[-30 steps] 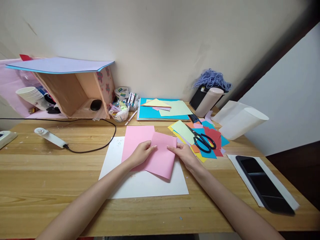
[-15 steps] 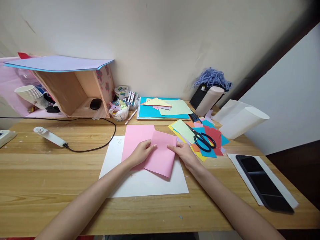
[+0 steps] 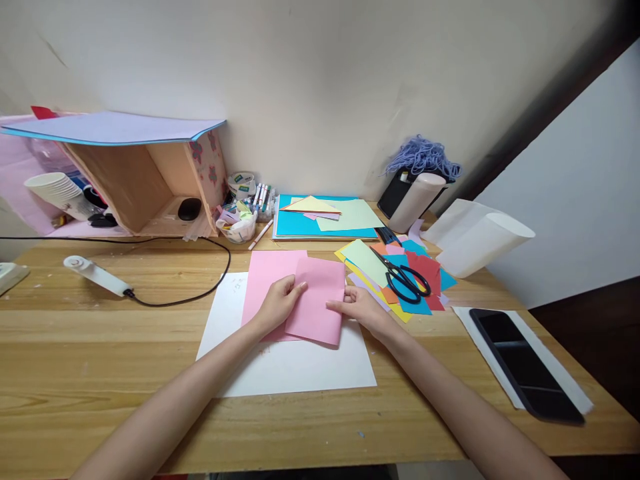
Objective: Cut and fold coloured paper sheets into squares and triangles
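Observation:
A folded pink paper (image 3: pixel 317 303) is held between both hands near the middle of the desk. My left hand (image 3: pixel 278 303) grips its left edge, thumb on top. At its right edge my right hand (image 3: pixel 361 308) pinches it, thumb on the front and the other fingers at the edge. Under and to the left of it lies another pink sheet (image 3: pixel 265 267), partly covered by the folded one. Beneath both is a large white sheet (image 3: pixel 300 373) with faint marks.
Black scissors (image 3: pixel 407 283) lie on coloured paper scraps (image 3: pixel 424 270) to the right. A phone (image 3: pixel 525 367) rests at the far right. Behind are a paper stack (image 3: pixel 325 230), a basin of scraps (image 3: pixel 237 230) and an open box (image 3: pixel 130 187). A corded white device (image 3: pixel 97 275) lies left.
The folded pink paper has moved slightly left and turned more upright, its lower right corner raised. My right hand has shifted left with it.

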